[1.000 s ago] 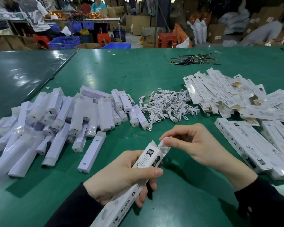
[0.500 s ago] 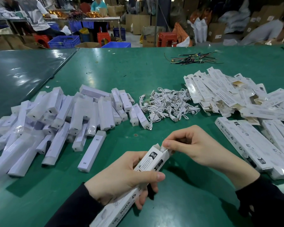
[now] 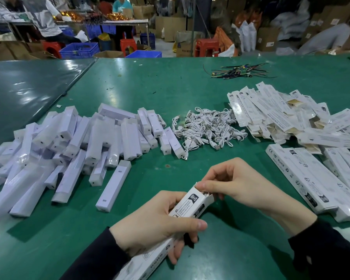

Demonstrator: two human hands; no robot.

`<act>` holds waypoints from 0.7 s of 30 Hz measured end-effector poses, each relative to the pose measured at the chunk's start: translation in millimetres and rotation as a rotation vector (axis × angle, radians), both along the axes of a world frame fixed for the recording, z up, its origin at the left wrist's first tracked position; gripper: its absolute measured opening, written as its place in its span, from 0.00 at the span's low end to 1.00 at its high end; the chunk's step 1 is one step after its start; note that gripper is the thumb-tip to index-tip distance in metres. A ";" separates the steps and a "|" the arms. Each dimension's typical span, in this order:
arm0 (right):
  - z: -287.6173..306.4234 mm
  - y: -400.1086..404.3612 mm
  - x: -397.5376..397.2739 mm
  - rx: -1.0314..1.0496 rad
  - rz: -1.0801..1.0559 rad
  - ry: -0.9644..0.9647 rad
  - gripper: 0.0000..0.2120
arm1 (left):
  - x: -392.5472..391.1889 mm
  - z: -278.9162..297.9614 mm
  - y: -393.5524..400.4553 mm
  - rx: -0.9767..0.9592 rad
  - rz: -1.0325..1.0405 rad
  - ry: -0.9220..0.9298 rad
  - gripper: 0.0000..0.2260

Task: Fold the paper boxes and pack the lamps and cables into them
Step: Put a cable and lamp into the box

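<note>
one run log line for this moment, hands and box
left hand: grips white printed paper box | right hand: fingertips at box's open end | table: white lamp pile, white cable heap

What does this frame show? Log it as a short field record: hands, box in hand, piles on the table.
left hand: grips the box around its middle
right hand: fingertips at the box's open end
box: white, end open, something white inside
lamps: loose pile, left on the table
cables: white heap, centre
flat boxes: unfolded pile, far right
folded boxes: lying near right
wires: dark bundle, far side
</note>
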State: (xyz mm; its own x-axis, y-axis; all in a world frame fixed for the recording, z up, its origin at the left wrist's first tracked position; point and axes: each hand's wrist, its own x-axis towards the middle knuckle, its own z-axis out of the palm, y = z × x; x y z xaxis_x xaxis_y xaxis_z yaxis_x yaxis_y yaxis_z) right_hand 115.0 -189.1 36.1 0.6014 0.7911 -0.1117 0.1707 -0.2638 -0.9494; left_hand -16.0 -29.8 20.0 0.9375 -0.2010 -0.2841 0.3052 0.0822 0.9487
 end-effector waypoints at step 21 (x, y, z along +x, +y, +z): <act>-0.4 3.3 -1.3 0.091 -0.092 0.116 0.12 | 1.0 -0.1 3.1 0.033 0.094 -0.080 0.16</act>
State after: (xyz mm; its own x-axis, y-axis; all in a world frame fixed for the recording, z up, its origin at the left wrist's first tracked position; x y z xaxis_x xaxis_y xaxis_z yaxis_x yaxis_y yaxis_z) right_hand 113.7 -185.7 35.7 0.6591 0.7432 -0.1145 0.0380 -0.1850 -0.9820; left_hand -15.0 -26.7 19.9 0.9717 -0.1032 -0.2125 0.2207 0.0755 0.9724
